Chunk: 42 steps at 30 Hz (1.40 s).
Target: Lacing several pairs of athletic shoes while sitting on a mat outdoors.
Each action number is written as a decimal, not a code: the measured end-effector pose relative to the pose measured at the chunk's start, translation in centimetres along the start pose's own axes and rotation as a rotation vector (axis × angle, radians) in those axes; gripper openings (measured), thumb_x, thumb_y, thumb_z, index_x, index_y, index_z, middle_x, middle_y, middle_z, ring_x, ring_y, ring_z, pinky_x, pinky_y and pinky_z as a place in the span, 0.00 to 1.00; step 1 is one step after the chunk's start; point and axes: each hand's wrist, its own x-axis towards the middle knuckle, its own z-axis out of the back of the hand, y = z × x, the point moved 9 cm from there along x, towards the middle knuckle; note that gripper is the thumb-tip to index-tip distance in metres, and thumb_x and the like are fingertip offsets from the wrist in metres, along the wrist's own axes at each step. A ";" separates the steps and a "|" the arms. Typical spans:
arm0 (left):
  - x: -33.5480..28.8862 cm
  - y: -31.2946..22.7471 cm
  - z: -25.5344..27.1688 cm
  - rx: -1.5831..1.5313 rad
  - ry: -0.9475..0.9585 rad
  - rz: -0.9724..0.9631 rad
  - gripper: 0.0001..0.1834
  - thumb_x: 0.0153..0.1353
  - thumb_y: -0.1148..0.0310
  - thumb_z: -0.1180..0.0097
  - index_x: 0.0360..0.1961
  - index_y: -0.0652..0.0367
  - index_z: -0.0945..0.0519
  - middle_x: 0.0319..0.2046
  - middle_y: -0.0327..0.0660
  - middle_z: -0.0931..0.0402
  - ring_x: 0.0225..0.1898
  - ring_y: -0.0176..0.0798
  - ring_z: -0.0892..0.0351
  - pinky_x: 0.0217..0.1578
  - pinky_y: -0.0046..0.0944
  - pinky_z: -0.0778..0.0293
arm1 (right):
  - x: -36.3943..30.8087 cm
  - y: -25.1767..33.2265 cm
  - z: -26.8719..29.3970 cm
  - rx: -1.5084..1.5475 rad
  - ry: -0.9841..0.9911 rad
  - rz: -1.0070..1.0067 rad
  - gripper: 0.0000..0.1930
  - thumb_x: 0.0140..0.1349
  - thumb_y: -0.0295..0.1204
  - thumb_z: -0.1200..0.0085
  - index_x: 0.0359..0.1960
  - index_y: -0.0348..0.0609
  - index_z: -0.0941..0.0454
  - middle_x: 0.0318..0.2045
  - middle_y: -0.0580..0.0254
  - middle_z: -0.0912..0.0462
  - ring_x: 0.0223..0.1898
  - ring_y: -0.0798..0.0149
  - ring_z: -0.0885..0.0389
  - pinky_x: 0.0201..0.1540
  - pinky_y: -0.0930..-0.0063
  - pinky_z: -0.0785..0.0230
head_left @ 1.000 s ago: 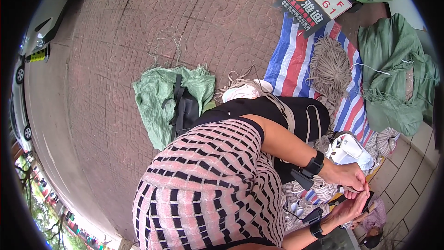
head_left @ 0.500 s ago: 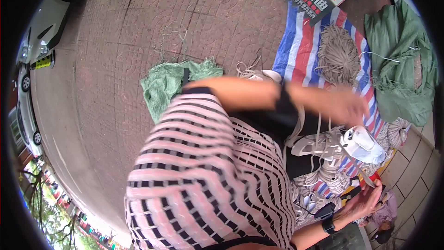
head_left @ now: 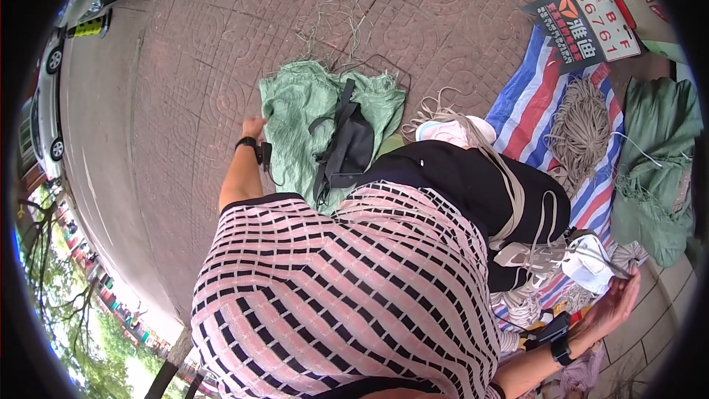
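My left hand (head_left: 253, 128) is stretched out to the left, beside the edge of a green woven sack (head_left: 284, 114); its fingers are too small and hidden to read. At the lower right, my right hand (head_left: 619, 301) pinches a flat beige shoelace (head_left: 619, 270) near a white shoe (head_left: 588, 262). More beige laces (head_left: 509, 196) lie across my knee in black trousers (head_left: 443, 166). A grey sneaker (head_left: 513, 255) sits under loose laces beside the white shoe. Another pale shoe (head_left: 454, 130) with tangled laces stands beyond my knee.
A striped blue, white and red tarp (head_left: 528, 96) bears a large bundle of beige laces (head_left: 580, 122). On the right slumps a dark green sack (head_left: 653, 170). A black bag (head_left: 347, 144) rests on the lighter sack. A plate-bearing sign (head_left: 583, 26) stands behind the tarp; cars (head_left: 48, 118) are far left.
My left hand has swung from the shoes at the right, across my lap, out to the far left. My right hand has shifted slightly right and up, still on the shoelace.
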 end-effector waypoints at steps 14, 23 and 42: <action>7.8 1.9 -9.4 0.557 0.053 0.112 0.35 0.45 0.63 0.45 0.56 0.67 0.33 0.57 0.60 0.37 0.61 0.54 0.38 0.59 0.44 0.40 | -2.1 4.4 -6.3 -0.198 0.040 0.045 0.17 0.67 0.31 0.55 0.49 0.27 0.28 0.29 0.68 0.31 0.32 0.77 0.36 0.36 0.84 0.42; -1.9 -3.2 -9.0 0.481 0.379 0.066 0.25 0.46 0.58 0.38 0.42 0.65 0.21 0.42 0.50 0.22 0.40 0.45 0.21 0.41 0.37 0.25 | -2.9 2.7 -5.3 -0.119 0.068 0.034 0.16 0.67 0.31 0.54 0.46 0.28 0.27 0.32 0.67 0.30 0.31 0.76 0.39 0.35 0.81 0.45; -16.7 -8.1 -31.9 0.242 1.277 -0.540 0.28 0.60 0.61 0.51 0.60 0.60 0.36 0.55 0.43 0.31 0.56 0.40 0.34 0.57 0.37 0.40 | -6.0 -5.7 0.3 0.150 0.030 -0.108 0.13 0.66 0.30 0.53 0.41 0.29 0.24 0.33 0.67 0.26 0.27 0.77 0.40 0.33 0.81 0.46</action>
